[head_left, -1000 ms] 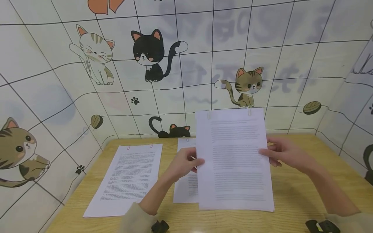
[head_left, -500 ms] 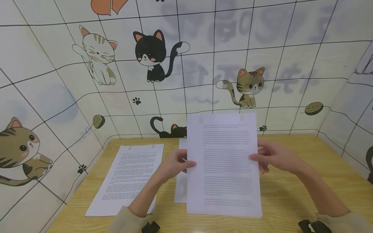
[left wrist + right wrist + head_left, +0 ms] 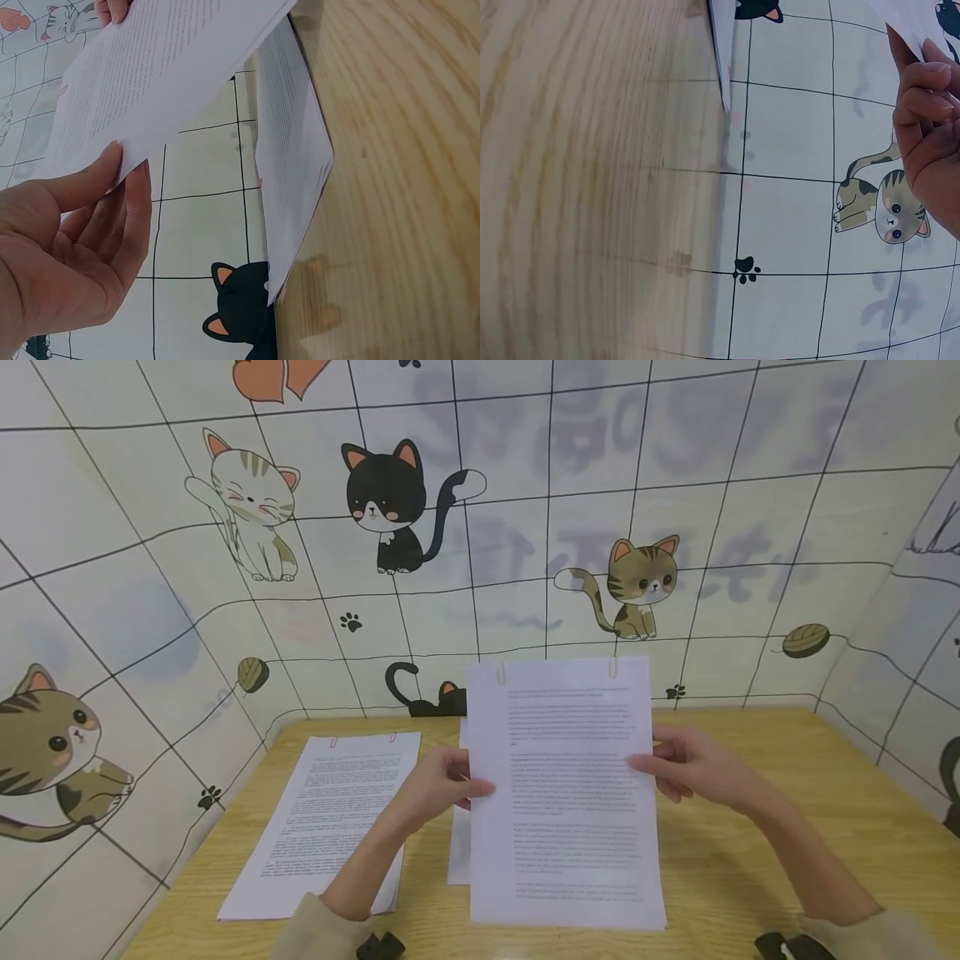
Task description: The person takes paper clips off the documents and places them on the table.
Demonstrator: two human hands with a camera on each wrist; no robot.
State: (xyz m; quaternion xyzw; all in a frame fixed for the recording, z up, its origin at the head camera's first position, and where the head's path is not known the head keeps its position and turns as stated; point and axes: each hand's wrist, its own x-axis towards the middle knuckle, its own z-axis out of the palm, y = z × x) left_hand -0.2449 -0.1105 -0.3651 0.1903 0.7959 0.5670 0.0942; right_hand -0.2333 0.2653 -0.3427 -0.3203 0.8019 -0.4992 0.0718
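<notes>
A clipped stack of printed paper [image 3: 566, 793] is held up over the table, its printed side facing the head camera. Two pale paper clips [image 3: 613, 667] sit along its top edge. My left hand [image 3: 435, 789] pinches its left edge, thumb in front and fingers behind. On the opposite edge, my right hand [image 3: 697, 764] pinches it the same way. From the left wrist view, the raised sheets [image 3: 157, 82] slant up from the left thumb and fingers. Only a corner of the stack [image 3: 911, 26] shows in the right wrist view, above the curled right fingers.
Another paper stack [image 3: 458, 852] lies on the wooden table [image 3: 787, 827], mostly hidden behind the raised one. To the left lies a printed stack [image 3: 330, 810] with pink clips, partly covered by my left forearm. A wall sheet [image 3: 517, 527] with cartoon cats rises behind the table.
Both hands have brought the raised stack left and slightly down in the head view, covering more of the stack behind it. The pinch at both edges stays the same.
</notes>
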